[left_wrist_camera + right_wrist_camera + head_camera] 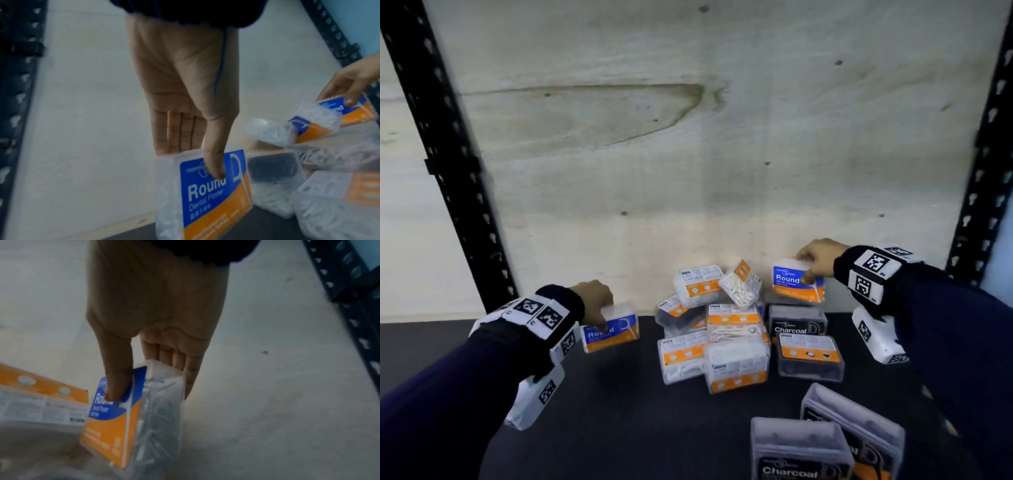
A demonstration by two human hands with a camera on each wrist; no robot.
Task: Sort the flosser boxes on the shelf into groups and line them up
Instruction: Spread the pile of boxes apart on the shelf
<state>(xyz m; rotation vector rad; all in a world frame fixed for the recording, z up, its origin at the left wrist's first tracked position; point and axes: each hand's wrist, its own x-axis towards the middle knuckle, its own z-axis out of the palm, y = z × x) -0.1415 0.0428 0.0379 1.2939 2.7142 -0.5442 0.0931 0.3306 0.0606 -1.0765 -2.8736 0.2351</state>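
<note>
My left hand (pixel 599 308) pinches a clear Round flosser box (pixel 613 330) with a blue and orange label, low over the dark shelf (pixel 619 411) at the left. In the left wrist view the thumb lies on the label of this left Round box (pixel 209 194) and the fingers are behind it. My right hand (pixel 815 263) holds a second Round box (pixel 796 284) lifted above the pile; in the right wrist view it is the right Round box (pixel 127 418), thumb on the front. A jumbled pile of white flosser boxes (pixel 715 329) lies between the hands, with Charcoal boxes (pixel 796 323) beside it.
Two Charcoal boxes (pixel 825 445) stand at the near right of the shelf. A pale wooden back panel (pixel 688 137) closes the rear. Black perforated uprights (pixel 448 154) frame both sides. Bare dark shelf surface shows at the front left.
</note>
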